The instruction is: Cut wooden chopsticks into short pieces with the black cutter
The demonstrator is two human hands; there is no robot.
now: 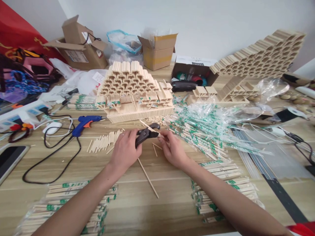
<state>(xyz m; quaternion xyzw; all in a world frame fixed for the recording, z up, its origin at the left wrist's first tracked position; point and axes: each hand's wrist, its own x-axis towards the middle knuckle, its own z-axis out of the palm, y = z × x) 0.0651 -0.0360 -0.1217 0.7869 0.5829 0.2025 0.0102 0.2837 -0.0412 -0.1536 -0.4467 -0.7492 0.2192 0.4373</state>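
My left hand grips black-handled cutting pliers above the wooden tabletop. My right hand pinches a thin wooden chopstick, which lies across the pliers' jaws. Part of the stick is hidden by the tool and my fingers. Another loose chopstick lies on the table below my hands. To the left of my left hand sits a heap of short cut sticks. Just beyond the tool stands a tiered model building of chopsticks.
A blue glue gun with a black cord lies left of my hands. Wrapped chopstick packs and torn green-printed wrappers cover the right side. A larger stick structure stands back right, with cardboard boxes behind.
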